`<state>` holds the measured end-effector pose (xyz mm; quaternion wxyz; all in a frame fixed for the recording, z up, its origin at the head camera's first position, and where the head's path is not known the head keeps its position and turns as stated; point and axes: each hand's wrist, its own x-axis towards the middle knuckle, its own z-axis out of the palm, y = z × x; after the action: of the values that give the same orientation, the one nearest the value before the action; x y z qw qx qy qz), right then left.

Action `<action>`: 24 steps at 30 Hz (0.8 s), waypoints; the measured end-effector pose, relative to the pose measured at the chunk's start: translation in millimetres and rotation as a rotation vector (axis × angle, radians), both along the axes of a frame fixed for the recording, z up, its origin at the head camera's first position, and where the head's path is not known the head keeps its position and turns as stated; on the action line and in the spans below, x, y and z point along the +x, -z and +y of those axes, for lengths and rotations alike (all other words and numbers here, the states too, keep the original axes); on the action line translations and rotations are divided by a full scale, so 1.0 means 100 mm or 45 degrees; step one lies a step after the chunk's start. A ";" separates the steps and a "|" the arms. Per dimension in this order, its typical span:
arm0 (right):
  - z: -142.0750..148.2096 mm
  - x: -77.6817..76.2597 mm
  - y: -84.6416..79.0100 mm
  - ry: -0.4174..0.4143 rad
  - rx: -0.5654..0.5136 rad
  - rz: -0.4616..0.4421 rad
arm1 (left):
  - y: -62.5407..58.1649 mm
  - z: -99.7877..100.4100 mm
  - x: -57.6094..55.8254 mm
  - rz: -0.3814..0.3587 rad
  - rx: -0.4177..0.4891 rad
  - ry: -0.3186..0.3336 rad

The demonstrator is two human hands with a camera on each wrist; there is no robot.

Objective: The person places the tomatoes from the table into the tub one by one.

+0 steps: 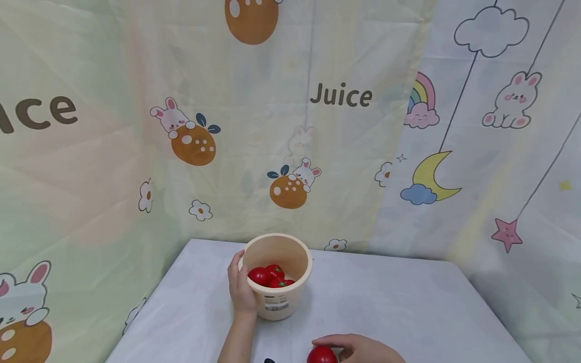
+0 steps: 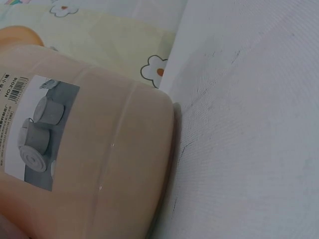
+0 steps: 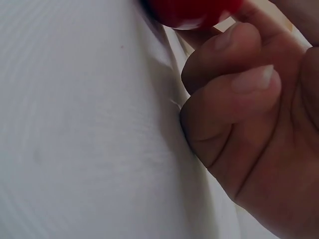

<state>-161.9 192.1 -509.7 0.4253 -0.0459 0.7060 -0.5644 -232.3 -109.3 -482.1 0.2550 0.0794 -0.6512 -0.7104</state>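
Observation:
A cream plastic bucket [image 1: 278, 302] stands on the table, with several red tomatoes [image 1: 260, 276] inside, some showing green stem tops. My left hand [image 1: 241, 290] holds the bucket by its left side near the rim. In the left wrist view the bucket's printed label [image 2: 42, 132] and its base against the tabletop are visible. Close to the near edge of the head view, my right hand [image 1: 358, 349] grips another round red tomato [image 1: 322, 355], low over the table. The right wrist view shows that tomato [image 3: 194, 11] partly, with the other fingers [image 3: 234, 94] curled beneath it.
The table [image 1: 386, 297] has a white cover. A small dark thing [image 1: 269, 360], too cut off to identify, shows at the bottom edge of the head view. Printed curtains [image 1: 254, 151] hang behind and beside the table.

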 end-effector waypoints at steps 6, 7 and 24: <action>-0.03 0.01 0.01 0.020 0.017 0.027 | 0.00 0.00 0.00 -0.002 0.013 0.003; -0.03 0.01 0.02 0.023 0.021 0.031 | 0.00 0.01 0.00 -0.004 0.019 0.004; -0.10 0.01 -0.04 0.034 0.183 0.184 | -0.01 -0.01 0.00 -0.012 -0.002 -0.004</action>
<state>-160.6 181.6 -506.1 0.3678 -0.0464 0.7741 -0.5132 -232.7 -109.9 -480.9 0.2531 0.0835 -0.6527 -0.7092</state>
